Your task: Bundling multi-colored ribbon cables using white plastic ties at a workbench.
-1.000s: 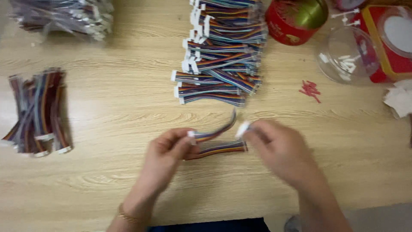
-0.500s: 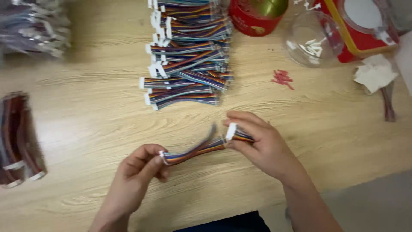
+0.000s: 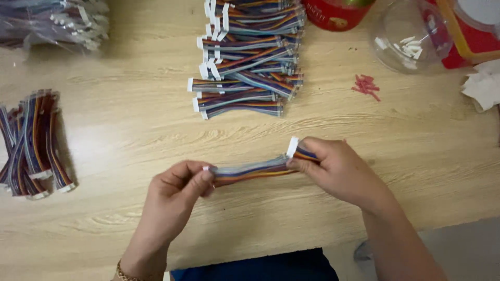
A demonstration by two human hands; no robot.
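Head view, hands: the left hand point(image 3: 174, 200) pinches one end of a multicoloured ribbon cable point(image 3: 250, 170); the right hand point(image 3: 338, 171) grips the other end just behind its white connector point(image 3: 292, 147)
Head view, cable: stretched nearly straight between both hands, held just above the wooden worktop point(image 3: 130, 135), below the middle of the picture
Head view, surroundings: a long stack of similar cables point(image 3: 250, 57) lies beyond the hands, a smaller bundle point(image 3: 31, 145) sits well apart at the left edge, a clear round tub point(image 3: 411, 44) and some small red bits point(image 3: 366, 86) to the upper right
Risk: pulling hard could likely tug wires out of the connector (the grip sits right at it)
Change from earlier: the cable looked bowed and loose before; now it is drawn straighter, and the hands have moved apart
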